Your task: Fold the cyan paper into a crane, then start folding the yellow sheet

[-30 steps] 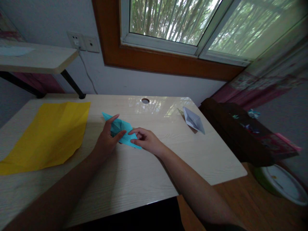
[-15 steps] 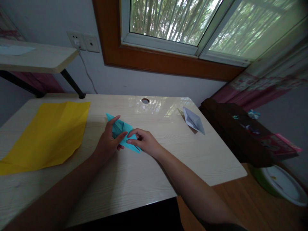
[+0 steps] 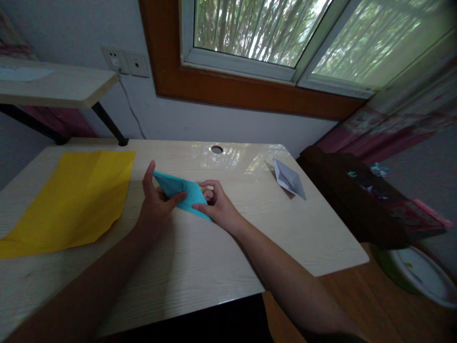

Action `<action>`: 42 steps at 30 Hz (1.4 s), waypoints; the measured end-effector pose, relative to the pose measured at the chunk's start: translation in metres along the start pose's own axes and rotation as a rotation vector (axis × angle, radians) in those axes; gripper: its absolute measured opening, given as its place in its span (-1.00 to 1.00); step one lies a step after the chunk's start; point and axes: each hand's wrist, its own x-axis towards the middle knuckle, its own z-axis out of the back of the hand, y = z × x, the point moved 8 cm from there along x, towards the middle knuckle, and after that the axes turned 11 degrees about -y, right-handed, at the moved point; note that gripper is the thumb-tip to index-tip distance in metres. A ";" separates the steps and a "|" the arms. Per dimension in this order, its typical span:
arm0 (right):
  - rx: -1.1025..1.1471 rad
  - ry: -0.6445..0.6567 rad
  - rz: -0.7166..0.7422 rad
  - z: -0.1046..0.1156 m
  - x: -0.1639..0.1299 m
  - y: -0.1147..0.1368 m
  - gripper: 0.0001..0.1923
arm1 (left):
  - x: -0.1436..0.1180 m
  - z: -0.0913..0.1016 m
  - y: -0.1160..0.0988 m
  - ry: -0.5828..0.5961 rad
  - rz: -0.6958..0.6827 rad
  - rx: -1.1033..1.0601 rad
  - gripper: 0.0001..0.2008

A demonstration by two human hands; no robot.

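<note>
**Turquoise folded paper [image 3: 194, 193] pinched by both hands**

It is held tilted over the table [image 3: 285, 238]: the left hand [image 3: 153, 207] has its grip on the left part, thumb across the face; the right hand [image 3: 219, 206] pinches the right end. Likely feather-light, stiffer along layered folds, easily creased elsewhere. Best taken gently by thick edges, sparing the pointed corners.
</note>
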 end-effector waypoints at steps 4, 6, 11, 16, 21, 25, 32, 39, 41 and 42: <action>-0.008 -0.092 0.037 0.008 0.005 -0.002 -0.34 | 0.002 0.003 -0.005 -0.046 -0.020 0.009 0.22; -0.076 -0.117 0.053 0.013 0.006 -0.003 -0.48 | 0.004 0.002 -0.004 -0.027 -0.018 -0.024 0.22; -0.142 -0.198 0.021 0.026 0.009 -0.007 -0.70 | 0.011 0.013 -0.005 -0.114 -0.112 -0.026 0.08; -0.200 -0.327 0.096 0.040 0.010 0.003 -0.82 | 0.016 0.017 0.005 -0.104 -0.054 0.183 -0.66; -0.379 -0.377 0.322 0.040 0.004 0.029 -0.93 | -0.002 -0.018 0.015 0.286 0.123 0.110 -0.58; -0.469 -0.298 0.530 0.027 -0.004 0.044 -0.91 | -0.014 -0.032 0.018 0.367 0.264 -0.106 -0.50; -0.721 -0.176 0.753 0.004 -0.017 0.052 -0.83 | -0.022 -0.035 0.028 0.325 0.392 -0.281 -0.55; -0.785 -0.104 0.791 -0.009 -0.019 0.054 -0.78 | -0.019 -0.030 0.029 0.213 0.472 -0.350 -0.68; -0.764 -0.103 0.794 -0.009 -0.020 0.053 -0.76 | -0.017 -0.027 0.030 0.165 0.483 -0.344 -0.70; -0.749 -0.102 0.794 -0.009 -0.020 0.053 -0.74 | -0.016 -0.025 0.030 0.153 0.483 -0.328 -0.70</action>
